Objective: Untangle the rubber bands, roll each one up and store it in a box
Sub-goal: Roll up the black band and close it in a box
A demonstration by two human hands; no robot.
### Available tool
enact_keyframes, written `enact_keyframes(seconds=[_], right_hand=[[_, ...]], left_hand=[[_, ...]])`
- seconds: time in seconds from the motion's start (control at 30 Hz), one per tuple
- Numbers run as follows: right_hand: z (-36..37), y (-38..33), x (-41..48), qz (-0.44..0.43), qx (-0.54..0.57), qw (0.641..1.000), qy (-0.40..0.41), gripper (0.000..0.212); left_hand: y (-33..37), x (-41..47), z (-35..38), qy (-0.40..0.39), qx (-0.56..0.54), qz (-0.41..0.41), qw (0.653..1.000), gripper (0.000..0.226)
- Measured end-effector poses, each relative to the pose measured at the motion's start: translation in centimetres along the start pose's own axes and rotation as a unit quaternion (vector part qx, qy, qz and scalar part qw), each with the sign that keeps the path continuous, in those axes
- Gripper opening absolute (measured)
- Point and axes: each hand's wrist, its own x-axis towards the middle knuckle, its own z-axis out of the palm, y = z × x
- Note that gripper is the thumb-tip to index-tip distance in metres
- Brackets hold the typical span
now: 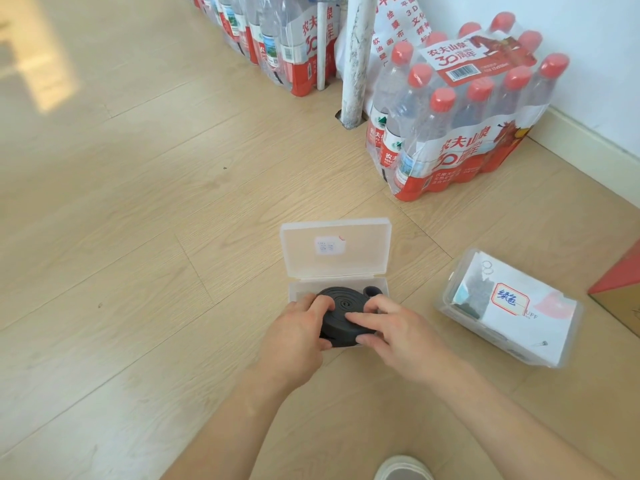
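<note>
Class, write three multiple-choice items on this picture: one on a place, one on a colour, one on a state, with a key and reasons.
1. Where does the open clear box stand?
A. on the wood floor
B. on a chair
C. on a shelf

2. What colour is the rolled band?
A. yellow
B. black
C. white

3. How is the box lid?
A. shut
B. missing
C. raised open

Key: 1 A, floorboards surround it. 2 B, the coil under the left hand and right hand is black. 3 C, the lid stands up behind the tray.
</note>
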Motion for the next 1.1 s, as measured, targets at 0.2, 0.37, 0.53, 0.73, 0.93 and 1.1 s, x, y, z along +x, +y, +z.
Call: enact_keyframes(seconds=[0.2, 0.37, 0.53, 0.73, 0.93, 1.1], right_hand=[[0.0, -0.2, -0.1, 0.042, 0.060, 0.997, 0.020, 0.038], [0.5, -0.3, -0.6, 0.096, 0.126, 0.984, 0.080, 0.032], [2.2, -0.5, -1.4, 0.252, 0.221, 0.927, 0.170, 0.050], [2.9, 0.4, -1.3, 0.255, 0.312, 0.905, 0.137, 0.082], [1.7, 1.0, -1.8, 0.141, 0.103, 0.984, 0.044, 0.121], [-0.4, 1.7, 0.4, 0.020, -0.032, 0.998, 0.042, 0.088]], left_hand=[[1.2, 1.7, -6.9, 0.274, 0.052, 0.063, 0.958, 0.065], [2.0, 5.7, -8.8, 0.051, 0.150, -0.005, 0.987, 0.090], [1.1, 2.9, -5.6, -0.022, 0.209, 0.067, 0.975, 0.058], [-0.1, 1.5, -0.3, -0.065, 0.208, 0.061, 0.974, 0.068], [-0.9, 2.1, -0.2, 0.010, 0.208, 0.125, 0.970, 0.060], [-0.9, 2.4, -0.3, 0.019, 0.206, 0.127, 0.970, 0.057]])
